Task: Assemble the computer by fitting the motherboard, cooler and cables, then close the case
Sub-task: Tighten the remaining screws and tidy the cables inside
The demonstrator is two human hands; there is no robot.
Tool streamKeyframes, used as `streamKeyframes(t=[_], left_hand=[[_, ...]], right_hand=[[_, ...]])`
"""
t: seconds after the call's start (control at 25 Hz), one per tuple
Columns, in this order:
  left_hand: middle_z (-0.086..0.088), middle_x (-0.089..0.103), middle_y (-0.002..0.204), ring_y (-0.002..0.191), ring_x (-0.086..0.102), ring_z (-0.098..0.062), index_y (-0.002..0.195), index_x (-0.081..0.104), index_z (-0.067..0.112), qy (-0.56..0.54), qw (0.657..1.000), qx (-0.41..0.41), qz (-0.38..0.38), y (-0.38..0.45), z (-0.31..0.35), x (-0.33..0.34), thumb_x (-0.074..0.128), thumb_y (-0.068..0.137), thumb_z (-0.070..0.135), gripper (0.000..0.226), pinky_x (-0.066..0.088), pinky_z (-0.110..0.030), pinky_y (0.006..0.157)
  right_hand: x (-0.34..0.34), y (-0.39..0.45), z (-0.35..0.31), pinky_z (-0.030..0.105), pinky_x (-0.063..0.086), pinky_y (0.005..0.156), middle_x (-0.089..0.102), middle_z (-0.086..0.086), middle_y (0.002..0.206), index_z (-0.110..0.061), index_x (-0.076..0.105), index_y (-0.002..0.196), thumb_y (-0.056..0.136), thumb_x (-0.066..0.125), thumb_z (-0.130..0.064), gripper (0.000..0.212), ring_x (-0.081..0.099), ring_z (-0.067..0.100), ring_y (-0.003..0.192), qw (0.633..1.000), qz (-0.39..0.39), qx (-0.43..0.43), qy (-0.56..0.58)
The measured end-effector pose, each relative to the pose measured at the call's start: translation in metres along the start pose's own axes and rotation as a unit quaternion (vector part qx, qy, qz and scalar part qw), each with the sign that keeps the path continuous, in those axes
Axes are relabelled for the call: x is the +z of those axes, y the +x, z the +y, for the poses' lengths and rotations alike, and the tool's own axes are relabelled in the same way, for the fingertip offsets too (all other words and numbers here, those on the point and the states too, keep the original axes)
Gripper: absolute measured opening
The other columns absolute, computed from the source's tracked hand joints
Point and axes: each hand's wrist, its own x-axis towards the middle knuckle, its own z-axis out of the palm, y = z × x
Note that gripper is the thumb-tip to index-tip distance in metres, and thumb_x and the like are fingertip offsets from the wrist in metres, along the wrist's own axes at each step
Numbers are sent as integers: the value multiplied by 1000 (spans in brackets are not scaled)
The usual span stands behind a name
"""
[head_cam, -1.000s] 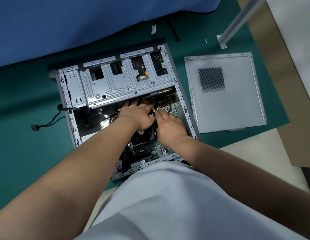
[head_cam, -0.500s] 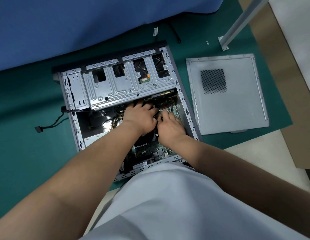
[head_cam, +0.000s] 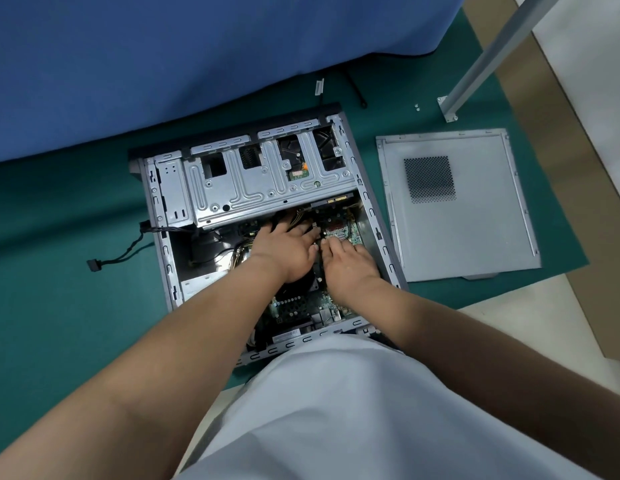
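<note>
A black cable (head_cam: 121, 257) trails out of the left side of the open computer case (head_cam: 370, 216), which lies flat on a green mat (head_cam: 59, 271). Inside the case, my left hand (head_cam: 287, 252) lies flat, fingers straight and spread, pressing down just below the metal drive cage (head_cam: 267, 188). Just right of it, my right hand (head_cam: 348, 265) also reaches in, fingers extended onto the motherboard (head_cam: 294, 304); I cannot tell whether it holds anything. Right of the case, apart from it, the removed side panel (head_cam: 474, 216) lies flat on the mat.
</note>
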Motion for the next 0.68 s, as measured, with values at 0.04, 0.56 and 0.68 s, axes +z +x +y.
streamKeyframes(t=[0.04,0.56,0.68], left_hand=[[11,20,170,156,15,-24,162,20,38,-18,1000,1,20,-4,-2,5,18,106,55,59,18,-50,120],[6,23,170,159,7,-18,164,19,27,-51,995,-2,89,-45,-9,23,33,106,53,65,8,-44,127],[2,49,156,151,33,-21,158,36,26,-93,982,6,167,-70,-7,17,40,105,45,56,26,-41,119]], right_hand=[[-3,-2,1,44,26,120,19,12,160,-6,3,162,93,55,-19,87,27,30,146,1000,-22,0,14],[-6,-15,-6,48,5,127,-23,11,167,-8,-9,161,98,44,-4,83,-5,31,157,995,-95,-1,-9],[-15,-27,3,41,13,128,-18,7,169,-11,-3,163,94,48,3,87,0,26,158,992,-61,-22,107]])
